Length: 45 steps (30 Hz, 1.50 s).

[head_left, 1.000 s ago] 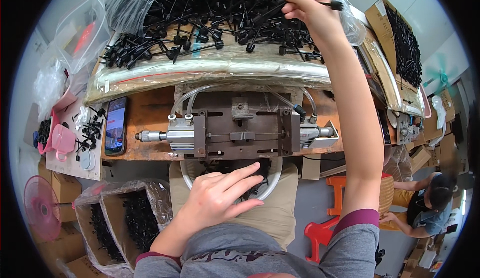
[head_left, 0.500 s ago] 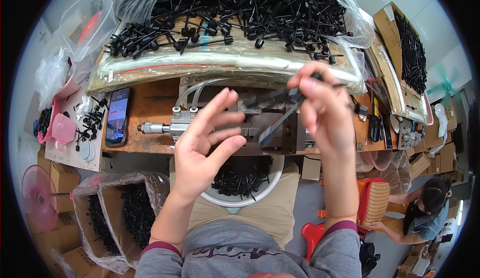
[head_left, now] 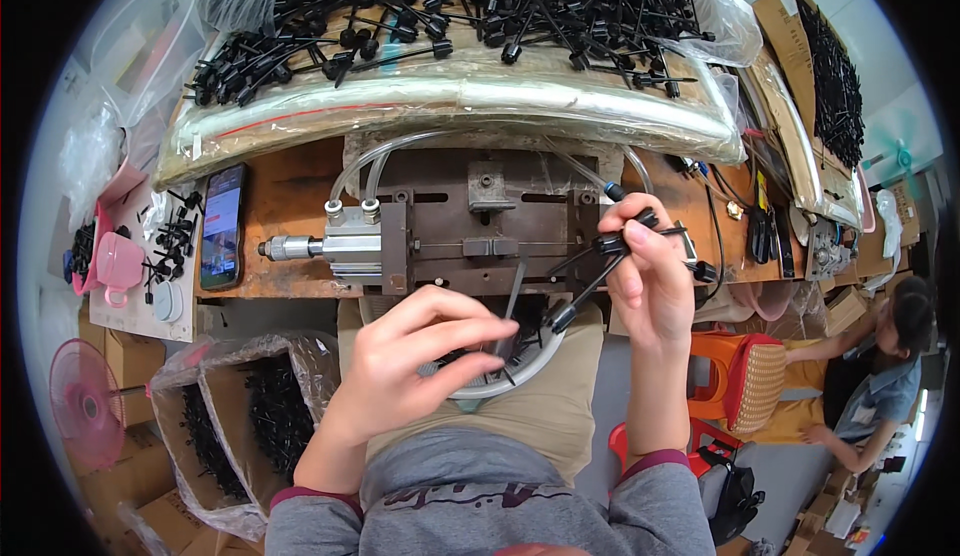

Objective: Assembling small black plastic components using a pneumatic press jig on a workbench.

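Over the white basin (head_left: 545, 359) in my lap, my left hand (head_left: 415, 356) pinches a thin black rod (head_left: 515, 293) between thumb and fingers, slightly blurred. More black rod-shaped parts lie in that basin, partly hidden by the hand. My right hand (head_left: 650, 266), to the right of the dark metal fixture (head_left: 450, 276), grips several black plastic parts (head_left: 610, 244) with knobbed ends and thin stems pointing different ways. On the fixture, a small metal block (head_left: 490, 247) sits midway along the bed, and a silver air cylinder (head_left: 355, 246) with clear hoses is at its left.
A large heap of black parts (head_left: 560, 6) lies on the plastic-wrapped board behind the fixture. A phone (head_left: 222, 226) and a pink cup (head_left: 120, 264) are at left. Plastic-lined boxes (head_left: 215, 396) of parts stand lower left. Pliers (head_left: 760, 231) lie at right; another person (head_left: 870, 376) sits beyond.
My left hand has come down from before the fixture to the basin and closed on a rod. My right hand has moved slightly lower, still holding black parts. The fixture is now uncovered.
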{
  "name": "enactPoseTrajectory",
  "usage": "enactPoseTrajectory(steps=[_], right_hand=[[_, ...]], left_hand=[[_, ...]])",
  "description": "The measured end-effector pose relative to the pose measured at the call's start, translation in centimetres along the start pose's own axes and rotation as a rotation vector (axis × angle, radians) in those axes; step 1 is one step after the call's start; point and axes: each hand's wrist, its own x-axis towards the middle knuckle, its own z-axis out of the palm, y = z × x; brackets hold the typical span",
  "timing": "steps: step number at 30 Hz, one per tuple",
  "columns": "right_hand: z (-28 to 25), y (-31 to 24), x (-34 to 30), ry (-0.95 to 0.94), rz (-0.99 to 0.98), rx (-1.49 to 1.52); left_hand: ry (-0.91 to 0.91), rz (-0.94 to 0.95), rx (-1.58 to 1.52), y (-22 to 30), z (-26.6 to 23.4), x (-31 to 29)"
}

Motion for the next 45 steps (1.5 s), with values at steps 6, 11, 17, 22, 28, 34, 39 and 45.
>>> enactPoseTrajectory(steps=[6, 11, 17, 22, 28, 34, 39, 45], right_hand=[[0.4, 0.7, -1.5, 0.142, -0.188, -0.172], [0.7, 0.7, -2.8, 0.199, -0.263, -0.223], [0.4, 1.0, -3.3, 0.216, -0.29, -0.264], [0.4, 1.5, -3.3, 0.238, -0.254, -0.246], [1.2, 2.6, -3.8, 0.17, -0.1, -0.253], [0.5, 2.2, -3.2, 0.202, -0.149, -0.196], [1.2, 2.7, -3.4, 0.258, -0.371, -0.408], [0.9, 3.4, -4.1, 0.148, -0.496, -0.517]], left_hand=[[-0.038, 0.133, 0.61, -2.5, 2.4, -0.5], [-0.045, 0.103, 0.734, -2.5, 3.4, -0.1], [-0.063, 0.039, 0.706, -2.6, 3.0, 0.2], [-0.074, -0.007, 0.674, -2.4, 2.8, 0.2], [-0.013, -0.099, -0.089, -0.1, 1.8, 0.2], [-0.067, -0.068, -0.101, 1.3, 0.6, -0.8], [0.137, -0.056, 0.267, -0.6, 2.2, -1.1], [0.024, 0.129, 0.687, -3.6, 3.6, -0.9]])
